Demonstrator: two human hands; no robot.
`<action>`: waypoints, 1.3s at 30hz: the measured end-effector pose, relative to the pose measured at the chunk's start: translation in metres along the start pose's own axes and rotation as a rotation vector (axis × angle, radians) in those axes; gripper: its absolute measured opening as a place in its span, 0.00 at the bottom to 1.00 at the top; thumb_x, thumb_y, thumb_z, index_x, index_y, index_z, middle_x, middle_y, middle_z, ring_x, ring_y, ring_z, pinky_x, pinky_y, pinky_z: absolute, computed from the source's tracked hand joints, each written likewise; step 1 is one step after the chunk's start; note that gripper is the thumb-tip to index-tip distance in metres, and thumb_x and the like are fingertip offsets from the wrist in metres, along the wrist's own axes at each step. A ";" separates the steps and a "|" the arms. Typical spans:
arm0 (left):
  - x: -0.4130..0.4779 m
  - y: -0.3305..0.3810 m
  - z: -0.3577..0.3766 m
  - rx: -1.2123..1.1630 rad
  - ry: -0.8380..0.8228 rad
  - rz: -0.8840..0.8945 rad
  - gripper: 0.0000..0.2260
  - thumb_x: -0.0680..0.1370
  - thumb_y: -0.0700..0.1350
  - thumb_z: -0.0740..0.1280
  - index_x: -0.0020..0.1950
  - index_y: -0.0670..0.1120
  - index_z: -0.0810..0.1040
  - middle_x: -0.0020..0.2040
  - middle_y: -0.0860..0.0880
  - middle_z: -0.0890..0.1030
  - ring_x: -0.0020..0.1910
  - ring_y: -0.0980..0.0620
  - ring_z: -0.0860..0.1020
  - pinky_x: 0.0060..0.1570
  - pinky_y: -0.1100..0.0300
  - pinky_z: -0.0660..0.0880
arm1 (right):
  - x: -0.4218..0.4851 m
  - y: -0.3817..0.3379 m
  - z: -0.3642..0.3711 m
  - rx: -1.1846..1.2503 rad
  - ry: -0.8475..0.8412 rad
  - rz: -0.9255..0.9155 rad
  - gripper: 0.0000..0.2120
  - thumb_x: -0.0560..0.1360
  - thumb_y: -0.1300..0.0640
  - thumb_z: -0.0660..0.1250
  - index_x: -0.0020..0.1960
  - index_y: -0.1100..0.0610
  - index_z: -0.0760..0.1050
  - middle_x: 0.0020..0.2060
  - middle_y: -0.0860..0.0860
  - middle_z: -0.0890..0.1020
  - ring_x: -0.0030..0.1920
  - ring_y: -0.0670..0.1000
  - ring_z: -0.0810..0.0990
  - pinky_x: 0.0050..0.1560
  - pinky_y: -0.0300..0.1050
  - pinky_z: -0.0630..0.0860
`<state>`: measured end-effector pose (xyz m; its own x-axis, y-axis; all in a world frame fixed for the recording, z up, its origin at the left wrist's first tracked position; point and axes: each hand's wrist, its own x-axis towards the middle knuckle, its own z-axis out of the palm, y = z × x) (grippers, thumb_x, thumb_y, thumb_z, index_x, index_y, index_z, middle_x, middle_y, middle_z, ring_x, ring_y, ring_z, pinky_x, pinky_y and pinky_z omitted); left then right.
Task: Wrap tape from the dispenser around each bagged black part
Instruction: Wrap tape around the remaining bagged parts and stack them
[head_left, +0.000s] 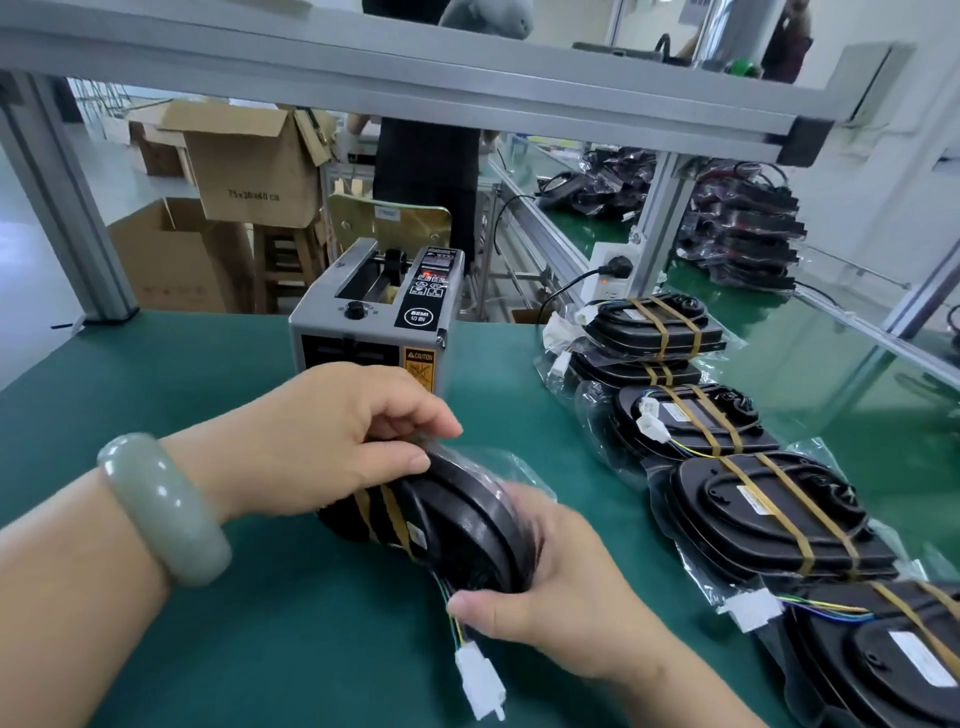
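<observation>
A green-matted workbench (208, 649) fills the view, with a grey box-shaped tape dispenser (374, 317) at its far edge. Just in front of the dispenser, both hands hold a black oval plastic part in a clear bag (467, 519), tilted on edge, with two brown tape bands across it. The left hand (332, 436) curls over the top and pinches the bag. The right hand (561, 597) grips the lower edge, thumb on the wires, and a white plug connector (480, 686) dangles below. To the dispenser's right lies a row of taped bagged parts (769, 509).
</observation>
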<state>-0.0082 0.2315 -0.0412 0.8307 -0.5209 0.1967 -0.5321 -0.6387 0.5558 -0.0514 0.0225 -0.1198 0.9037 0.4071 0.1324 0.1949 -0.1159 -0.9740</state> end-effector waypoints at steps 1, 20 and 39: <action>-0.005 -0.002 -0.001 -0.085 0.095 -0.023 0.14 0.72 0.40 0.75 0.45 0.61 0.81 0.45 0.59 0.83 0.43 0.62 0.80 0.45 0.75 0.72 | 0.000 -0.009 -0.002 -0.052 0.074 -0.021 0.26 0.62 0.62 0.76 0.59 0.53 0.76 0.49 0.52 0.85 0.49 0.47 0.83 0.51 0.41 0.78; -0.025 -0.006 0.023 -0.329 0.295 0.035 0.32 0.66 0.71 0.67 0.65 0.57 0.73 0.61 0.56 0.78 0.61 0.56 0.77 0.59 0.55 0.74 | 0.026 -0.055 -0.013 -0.575 0.059 -0.422 0.45 0.64 0.52 0.78 0.72 0.31 0.57 0.77 0.43 0.52 0.74 0.37 0.56 0.70 0.31 0.58; 0.037 -0.075 0.015 -0.895 0.598 -0.967 0.09 0.76 0.47 0.69 0.39 0.45 0.80 0.30 0.51 0.78 0.25 0.57 0.72 0.19 0.67 0.66 | 0.023 -0.044 0.004 -0.419 0.183 -0.322 0.28 0.63 0.47 0.71 0.61 0.36 0.70 0.55 0.37 0.78 0.57 0.45 0.79 0.55 0.38 0.76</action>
<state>0.0602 0.2515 -0.0873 0.8611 0.3543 -0.3645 0.3598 0.0817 0.9294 -0.0407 0.0407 -0.0750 0.8175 0.3221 0.4774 0.5733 -0.3768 -0.7275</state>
